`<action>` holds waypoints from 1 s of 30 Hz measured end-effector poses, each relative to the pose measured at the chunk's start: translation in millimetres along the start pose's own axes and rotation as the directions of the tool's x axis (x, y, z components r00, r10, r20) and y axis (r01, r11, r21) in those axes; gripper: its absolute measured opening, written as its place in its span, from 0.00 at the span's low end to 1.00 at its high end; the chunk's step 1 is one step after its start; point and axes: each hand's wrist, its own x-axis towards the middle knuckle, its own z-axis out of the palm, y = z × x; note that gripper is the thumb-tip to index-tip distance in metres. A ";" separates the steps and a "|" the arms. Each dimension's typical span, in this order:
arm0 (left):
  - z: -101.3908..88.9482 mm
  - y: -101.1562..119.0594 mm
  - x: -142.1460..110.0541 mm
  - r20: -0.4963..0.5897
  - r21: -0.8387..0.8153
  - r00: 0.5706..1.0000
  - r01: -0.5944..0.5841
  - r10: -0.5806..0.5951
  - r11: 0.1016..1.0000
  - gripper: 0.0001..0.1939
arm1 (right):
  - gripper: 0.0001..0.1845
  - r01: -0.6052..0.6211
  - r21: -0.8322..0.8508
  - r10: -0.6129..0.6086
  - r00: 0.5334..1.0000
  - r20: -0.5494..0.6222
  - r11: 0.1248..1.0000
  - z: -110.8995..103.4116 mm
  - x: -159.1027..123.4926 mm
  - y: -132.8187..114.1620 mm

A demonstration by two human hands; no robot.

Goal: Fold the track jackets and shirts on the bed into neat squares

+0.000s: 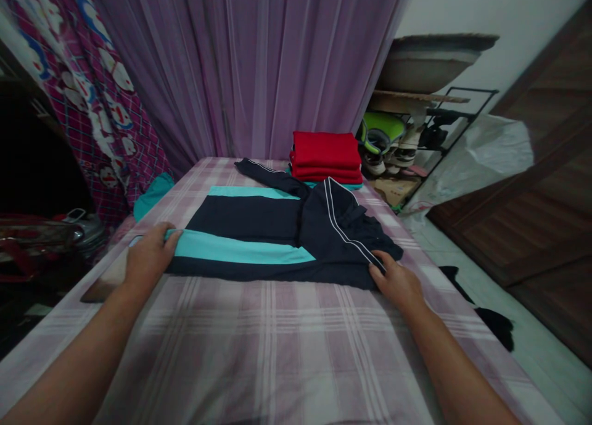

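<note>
A dark navy garment [259,224] with teal stripes and thin white piping lies spread across a table covered in a pink and white checked cloth [277,345]. My left hand [147,258] grips the garment's left edge, fingers curled over a teal stripe. My right hand [395,280] pinches the garment's lower right corner by the white piping. One sleeve reaches toward the back of the table.
A folded red stack [326,156] sits at the table's far edge. A purple curtain [250,61] hangs behind. A shoe rack [407,144] stands at the right, with a wooden door [546,184] and dark cloth on the floor [497,326]. Patterned fabric [87,92] hangs left.
</note>
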 end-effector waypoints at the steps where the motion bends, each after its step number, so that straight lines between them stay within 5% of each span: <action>1: -4.1 0.1 3.2 -0.019 -0.010 1.000 0.008 -0.008 1.000 0.22 | 0.23 -0.012 0.004 0.012 1.000 -0.011 1.000 -0.1 0.0 -0.3; 4: -3.2 3.7 12.2 0.027 0.024 1.000 0.013 -0.013 1.000 0.22 | 0.23 -0.048 -0.033 0.047 0.999 -0.022 0.998 -1.2 0.0 -4.6; 11: 36.9 9.5 12.7 0.182 0.047 0.983 0.031 -0.039 0.998 0.22 | 0.25 -0.038 -0.088 0.034 0.999 -0.042 0.995 -4.3 -4.4 -11.8; 15: 41.9 -14.3 12.3 0.149 -0.165 0.985 0.115 -0.091 0.980 0.27 | 0.26 -0.042 -0.085 0.038 0.998 -0.045 0.996 -2.8 -1.2 -8.2; 18: 43.1 -37.9 7.7 0.122 -0.293 0.992 0.067 -0.032 0.954 0.31 | 0.25 0.014 -0.071 -0.022 0.995 -0.101 0.997 -2.1 2.0 -5.6; 20: 44.4 -47.4 1.2 0.064 -0.316 0.997 -0.009 0.031 0.949 0.31 | 0.25 0.114 -0.043 -0.121 0.964 -0.236 0.993 -2.5 3.1 -6.8; 23: 45.7 -44.4 -8.8 -0.079 -0.283 0.993 -0.107 0.088 0.953 0.24 | 0.24 0.377 -0.047 -0.358 0.825 -0.437 0.925 0.3 2.7 -14.9; 26: 43.6 -27.4 -13.1 -0.077 -0.161 0.991 -0.125 0.113 0.979 0.20 | 0.24 0.560 -0.104 -0.559 0.757 -0.339 0.822 12.8 1.4 -25.7; 30: 32.7 -8.6 -10.0 0.099 0.067 0.991 -0.096 0.089 0.993 0.21 | 0.26 0.521 -0.152 -0.539 0.833 -0.123 0.840 32.2 1.9 -30.9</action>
